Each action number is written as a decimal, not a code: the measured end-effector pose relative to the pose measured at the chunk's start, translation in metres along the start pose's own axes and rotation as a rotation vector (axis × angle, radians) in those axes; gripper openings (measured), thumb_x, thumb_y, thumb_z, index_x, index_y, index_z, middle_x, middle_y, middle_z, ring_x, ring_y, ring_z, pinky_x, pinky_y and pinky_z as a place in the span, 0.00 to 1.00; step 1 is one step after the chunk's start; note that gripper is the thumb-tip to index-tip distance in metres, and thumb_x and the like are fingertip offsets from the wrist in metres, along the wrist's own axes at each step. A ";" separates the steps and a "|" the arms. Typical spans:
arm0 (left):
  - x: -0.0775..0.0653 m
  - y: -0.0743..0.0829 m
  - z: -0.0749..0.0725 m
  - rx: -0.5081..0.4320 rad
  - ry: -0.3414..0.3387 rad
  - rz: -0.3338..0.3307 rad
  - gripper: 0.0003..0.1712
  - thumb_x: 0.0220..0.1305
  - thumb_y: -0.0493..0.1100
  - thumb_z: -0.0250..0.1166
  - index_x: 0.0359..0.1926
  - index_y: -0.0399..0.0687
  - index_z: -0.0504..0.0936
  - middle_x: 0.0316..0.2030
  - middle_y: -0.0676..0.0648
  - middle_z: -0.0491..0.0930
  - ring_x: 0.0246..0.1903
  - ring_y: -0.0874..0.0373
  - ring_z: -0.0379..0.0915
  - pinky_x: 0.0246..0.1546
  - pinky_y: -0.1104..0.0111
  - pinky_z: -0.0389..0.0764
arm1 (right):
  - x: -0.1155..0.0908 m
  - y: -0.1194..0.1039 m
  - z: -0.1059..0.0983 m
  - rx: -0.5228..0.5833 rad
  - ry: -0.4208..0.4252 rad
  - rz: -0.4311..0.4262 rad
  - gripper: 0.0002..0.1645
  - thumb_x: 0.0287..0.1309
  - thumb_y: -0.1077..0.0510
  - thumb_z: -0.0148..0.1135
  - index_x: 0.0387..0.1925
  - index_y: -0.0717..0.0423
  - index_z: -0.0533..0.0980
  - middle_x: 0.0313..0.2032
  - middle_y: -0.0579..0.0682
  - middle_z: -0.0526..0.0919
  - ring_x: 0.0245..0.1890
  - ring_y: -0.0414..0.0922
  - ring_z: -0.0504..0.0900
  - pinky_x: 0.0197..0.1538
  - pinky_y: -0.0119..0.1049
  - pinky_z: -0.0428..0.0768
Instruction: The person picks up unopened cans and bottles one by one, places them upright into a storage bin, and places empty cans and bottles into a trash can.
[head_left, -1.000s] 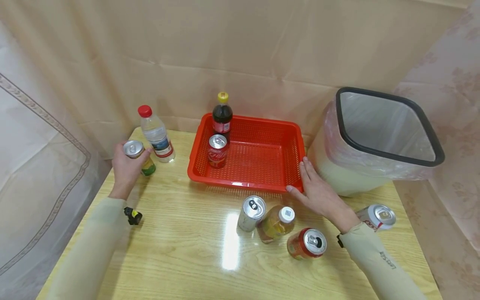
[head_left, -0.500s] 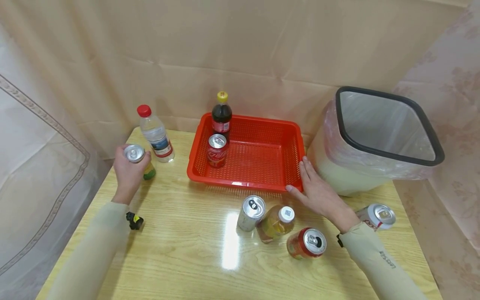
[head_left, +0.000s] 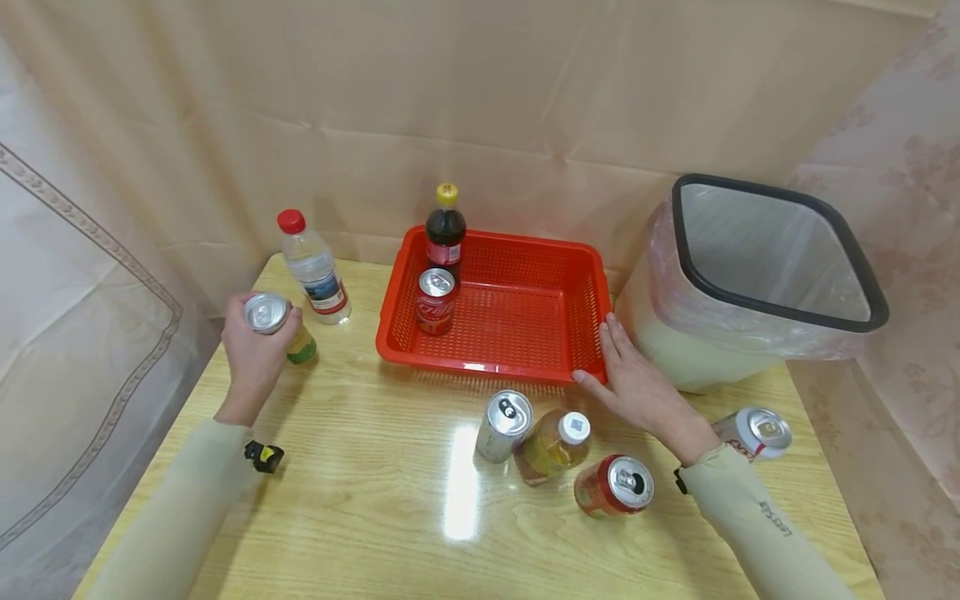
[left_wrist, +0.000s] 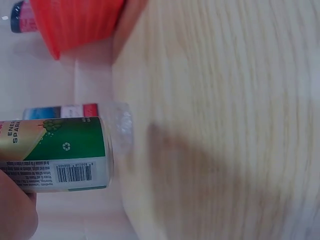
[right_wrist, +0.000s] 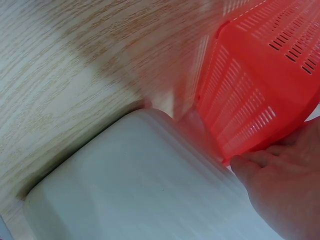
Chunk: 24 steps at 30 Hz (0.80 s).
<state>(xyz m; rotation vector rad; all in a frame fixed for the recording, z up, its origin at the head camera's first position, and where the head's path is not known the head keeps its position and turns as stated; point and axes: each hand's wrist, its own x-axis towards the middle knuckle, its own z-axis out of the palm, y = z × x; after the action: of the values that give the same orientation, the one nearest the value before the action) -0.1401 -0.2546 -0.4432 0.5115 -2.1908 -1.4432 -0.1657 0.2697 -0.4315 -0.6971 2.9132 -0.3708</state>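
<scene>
Standing by this counter (head_left: 360,500), I see at the far left the left grip (head_left: 253,358), with fingers curled around a gold-and-green can (head_left: 266,312). Compared with one second ago, this can is slightly nearer to the person; whether its bottom touches the counter, I cannot tell. Just behind it, a water bottle (head_left: 318,271) remains upright in its place. Inside the red basket (head_left: 517,325), a cola bottle (head_left: 446,229) and a red can (head_left: 435,307) stand at the left end, as before. In front are a silver can (head_left: 504,427), a juice bottle (head_left: 551,450) and a second red can (head_left: 613,487), all unmoved. The right grip (head_left: 647,392) has its fingers extended and still rests against the basket's right end, beside the bin (head_left: 675,337).
</scene>
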 end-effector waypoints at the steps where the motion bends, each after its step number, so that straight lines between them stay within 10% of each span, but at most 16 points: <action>1: -0.002 0.002 -0.001 -0.014 -0.002 0.011 0.28 0.62 0.46 0.72 0.58 0.43 0.70 0.45 0.59 0.75 0.50 0.61 0.72 0.54 0.67 0.74 | 0.000 0.000 0.000 0.002 0.000 0.000 0.59 0.74 0.30 0.50 0.79 0.72 0.42 0.81 0.67 0.36 0.80 0.63 0.42 0.77 0.59 0.55; 24: -0.034 0.073 0.018 -0.378 -0.163 0.329 0.22 0.59 0.28 0.70 0.48 0.50 0.73 0.40 0.56 0.85 0.45 0.56 0.78 0.50 0.69 0.75 | 0.000 0.001 0.002 0.009 0.012 -0.006 0.59 0.74 0.31 0.50 0.79 0.72 0.43 0.81 0.67 0.36 0.80 0.62 0.42 0.77 0.59 0.55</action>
<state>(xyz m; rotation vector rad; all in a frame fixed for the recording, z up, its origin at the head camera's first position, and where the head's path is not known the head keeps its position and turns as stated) -0.1259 -0.1954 -0.3878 -0.0956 -1.9322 -1.6979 -0.1656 0.2700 -0.4331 -0.7055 2.9198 -0.3902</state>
